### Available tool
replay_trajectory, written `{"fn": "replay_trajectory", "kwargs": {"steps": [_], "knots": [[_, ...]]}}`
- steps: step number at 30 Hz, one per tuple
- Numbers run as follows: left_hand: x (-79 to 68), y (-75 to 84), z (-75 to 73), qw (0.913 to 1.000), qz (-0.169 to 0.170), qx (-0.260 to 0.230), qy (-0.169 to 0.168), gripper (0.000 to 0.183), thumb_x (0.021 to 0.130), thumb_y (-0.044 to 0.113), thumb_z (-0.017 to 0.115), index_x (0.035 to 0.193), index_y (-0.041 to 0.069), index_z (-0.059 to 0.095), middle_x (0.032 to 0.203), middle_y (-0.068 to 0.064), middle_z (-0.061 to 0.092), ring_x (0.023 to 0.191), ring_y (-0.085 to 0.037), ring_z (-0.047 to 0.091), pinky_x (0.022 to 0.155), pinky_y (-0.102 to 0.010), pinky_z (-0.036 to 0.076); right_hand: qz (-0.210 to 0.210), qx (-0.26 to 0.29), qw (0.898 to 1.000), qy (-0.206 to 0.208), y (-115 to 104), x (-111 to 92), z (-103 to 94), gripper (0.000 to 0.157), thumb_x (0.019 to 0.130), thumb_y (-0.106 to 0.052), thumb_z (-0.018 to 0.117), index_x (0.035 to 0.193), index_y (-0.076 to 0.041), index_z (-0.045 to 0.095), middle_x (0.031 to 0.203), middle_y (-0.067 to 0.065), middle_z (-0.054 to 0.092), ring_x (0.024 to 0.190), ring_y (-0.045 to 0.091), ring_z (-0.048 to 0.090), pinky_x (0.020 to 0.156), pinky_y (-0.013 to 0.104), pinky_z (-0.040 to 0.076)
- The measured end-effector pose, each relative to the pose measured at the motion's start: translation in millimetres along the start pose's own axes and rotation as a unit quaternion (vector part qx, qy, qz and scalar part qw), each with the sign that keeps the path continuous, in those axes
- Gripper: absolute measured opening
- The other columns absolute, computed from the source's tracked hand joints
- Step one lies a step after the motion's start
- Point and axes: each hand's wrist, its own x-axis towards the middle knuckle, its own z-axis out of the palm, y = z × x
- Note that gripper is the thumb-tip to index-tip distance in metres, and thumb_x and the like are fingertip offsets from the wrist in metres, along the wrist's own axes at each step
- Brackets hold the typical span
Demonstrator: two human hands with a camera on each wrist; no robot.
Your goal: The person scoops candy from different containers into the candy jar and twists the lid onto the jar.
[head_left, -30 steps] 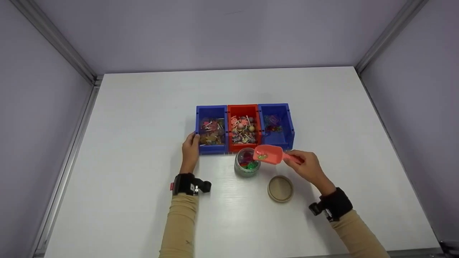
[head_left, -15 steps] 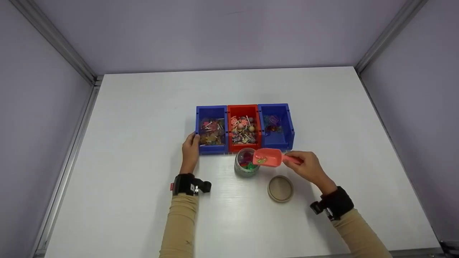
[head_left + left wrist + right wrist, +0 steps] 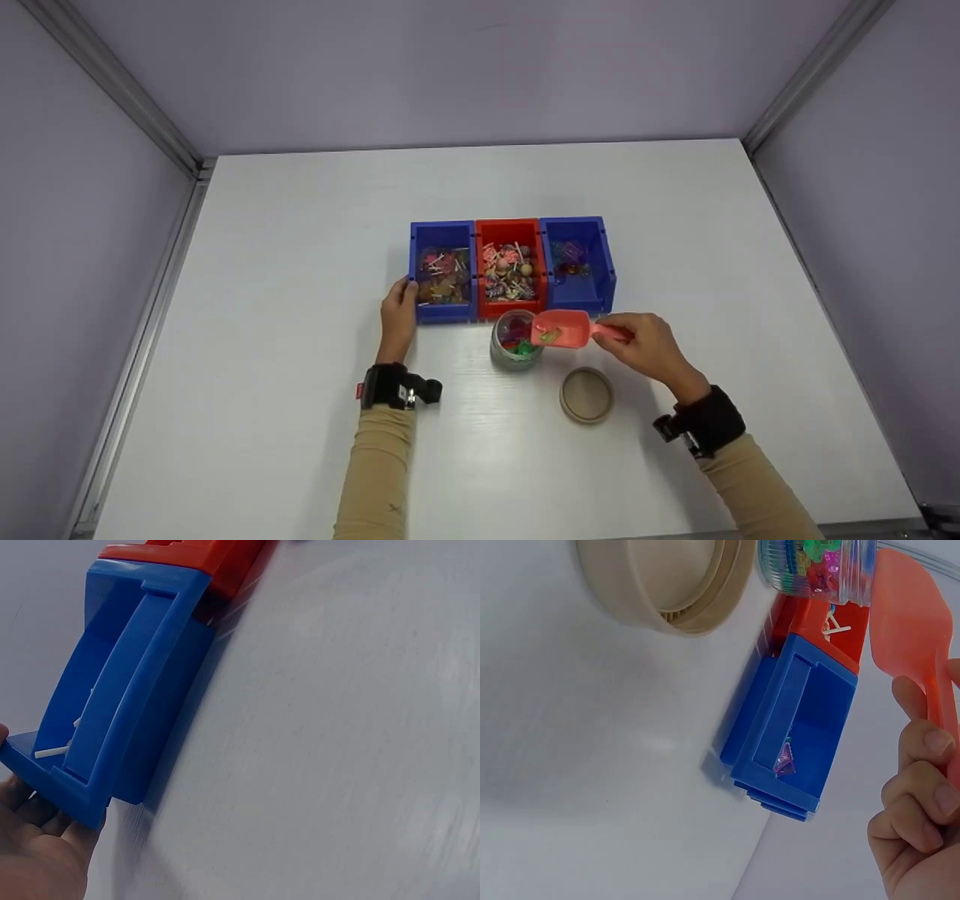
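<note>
In the head view my right hand (image 3: 643, 345) grips the handle of a coral-pink scoop (image 3: 562, 328), which holds a small yellow-green piece. The scoop's front edge is over the rim of a clear jar (image 3: 514, 358) containing colourful translucent pieces. My left hand (image 3: 398, 315) holds the outer side of the left blue bin (image 3: 444, 313), its fingers bent against the wall in the left wrist view. That bin contains wrapped sweets with white sticks. A red bin (image 3: 508, 307) of lollipops stands in the middle. The right blue bin (image 3: 589, 292) has a few translucent pieces inside.
A round beige lid (image 3: 586, 394) lies on the white table (image 3: 300, 420), in front of the jar and to its right. The three bins stand side by side behind the jar. Grey-purple walls (image 3: 480, 75) enclose the table at the back and sides.
Over the last second the scoop has levelled slightly and shifted a little toward me, and the piece in it has moved slightly. My left hand, bins, jar and lid have stayed put.
</note>
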Motion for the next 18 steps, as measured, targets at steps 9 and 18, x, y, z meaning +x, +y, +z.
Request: {"fn": "replay_trajectory", "kwargs": {"steps": [9,18], "knots": [[-0.2,-0.7,-1.7,0.9999,-0.004,-0.009,-0.008,0.048,0.102,0.025,0.041,0.141,-0.003,0.044,0.147,-0.022,0.046,0.14,-0.034,0.041,0.118,-0.045,0.035,-0.016,-0.055,0.998,-0.035,-7.3,5.2,-7.0,0.026,0.082,-0.021,0.072,0.098,-0.002,0.076,0.088,0.014,0.077,0.07,0.023,0.067,0.059,0.03,0.049],[-0.4,-0.1,-1.4,0.9999,-0.004,-0.012,-0.008,0.047,0.103,0.025,0.041,0.141,-0.002,0.044,0.146,-0.022,0.047,0.14,-0.033,0.041,0.118,-0.045,0.035,-0.014,-0.083,0.994,-0.074,-21.4,12.6,-17.7,0.025,0.086,-0.025,0.069,0.098,-0.004,0.077,0.067,0.007,0.069,0.056,0.008,0.042,0.052,0.02,0.033]]}}
